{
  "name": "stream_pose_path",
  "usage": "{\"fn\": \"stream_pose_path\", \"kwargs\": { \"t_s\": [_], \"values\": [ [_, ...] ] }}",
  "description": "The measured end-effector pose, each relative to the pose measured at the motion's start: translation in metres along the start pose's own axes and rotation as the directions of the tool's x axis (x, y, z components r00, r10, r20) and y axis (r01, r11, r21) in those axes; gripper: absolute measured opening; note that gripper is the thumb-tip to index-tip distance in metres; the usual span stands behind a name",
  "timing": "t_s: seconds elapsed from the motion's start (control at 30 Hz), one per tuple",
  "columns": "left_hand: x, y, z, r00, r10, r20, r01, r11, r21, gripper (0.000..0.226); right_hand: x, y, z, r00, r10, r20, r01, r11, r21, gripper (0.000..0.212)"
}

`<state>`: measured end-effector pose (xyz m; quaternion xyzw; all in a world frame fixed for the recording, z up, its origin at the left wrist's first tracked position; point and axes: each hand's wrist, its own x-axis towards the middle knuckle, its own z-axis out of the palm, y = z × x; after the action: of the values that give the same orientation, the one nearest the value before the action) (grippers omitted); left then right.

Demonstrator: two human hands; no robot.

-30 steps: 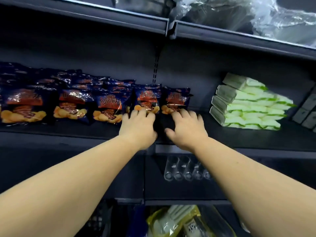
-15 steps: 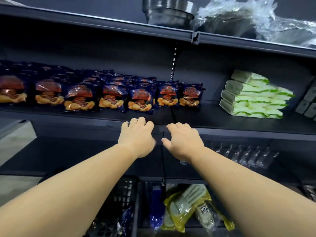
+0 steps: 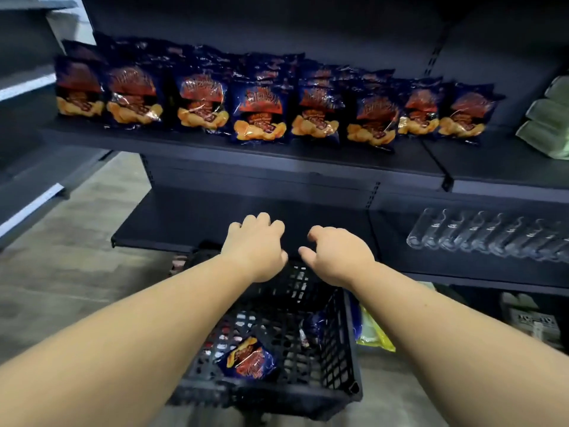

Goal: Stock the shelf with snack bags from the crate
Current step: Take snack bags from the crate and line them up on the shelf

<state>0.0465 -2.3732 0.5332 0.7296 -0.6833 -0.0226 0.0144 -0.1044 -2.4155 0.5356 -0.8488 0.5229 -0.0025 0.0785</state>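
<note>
Concrete floor [image 3: 77, 241], grey and mottled, shows at the left edge beside the dark metal shelving. The shelf [image 3: 246, 155], a flat matte board with a squared front lip, carries a row of snack bags [image 3: 258, 115] from its left end almost to its right end: glossy dark-blue foil pouches, crinkled, printed in red and orange, standing upright and leaning back, with more rows behind them.

Below, a black plastic crate [image 3: 323, 380] with lattice walls stands on the floor. One snack bag [image 3: 249, 360] of the same print lies flat against the crate's near-left wall.

The left hand [image 3: 255, 245] hangs over the crate's far edge, fingers loosely curled, holding nothing. The right hand [image 3: 335, 257] is just beside it, apart, fingers likewise loosely curled and holding nothing.

At the right end of the lower shelf lies a row of clear cylindrical tubes [image 3: 480, 238]. Pale green stacked packs [image 3: 548, 124] occupy the upper shelf's right edge.
</note>
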Motion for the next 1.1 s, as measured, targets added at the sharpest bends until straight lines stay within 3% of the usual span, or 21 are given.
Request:
{"fn": "stream_pose_path", "kwargs": {
  "t_s": [0.3, 0.67, 1.0, 1.1],
  "values": [
    [0.015, -0.031, 0.05, 0.991, -0.003, 0.135, 0.009, 0.999, -0.048, 0.042, 0.038, -0.011, 0.052, 0.995, 0.034, 0.096, -0.038, 0.998, 0.04, 0.043],
    [0.072, -0.034, 0.134, 0.949, -0.057, 0.31, 0.088, 0.992, -0.087, 0.044, 0.1, 0.027, 0.134, 0.966, 0.042, 0.256, -0.073, 0.991, 0.109, 0.042],
    [0.08, -0.056, 0.276, 0.817, -0.11, 0.567, 0.209, 0.972, -0.111, 0.044, 0.105, 0.044, 0.284, 0.859, 0.122, 0.497, -0.253, 0.946, 0.205, 0.05],
    [0.072, -0.064, 0.323, 0.744, -0.132, 0.655, 0.262, 0.96, -0.104, 0.048, 0.099, 0.035, 0.332, 0.82, 0.154, 0.552, -0.284, 0.946, 0.158, 0.045]
  ]
}}
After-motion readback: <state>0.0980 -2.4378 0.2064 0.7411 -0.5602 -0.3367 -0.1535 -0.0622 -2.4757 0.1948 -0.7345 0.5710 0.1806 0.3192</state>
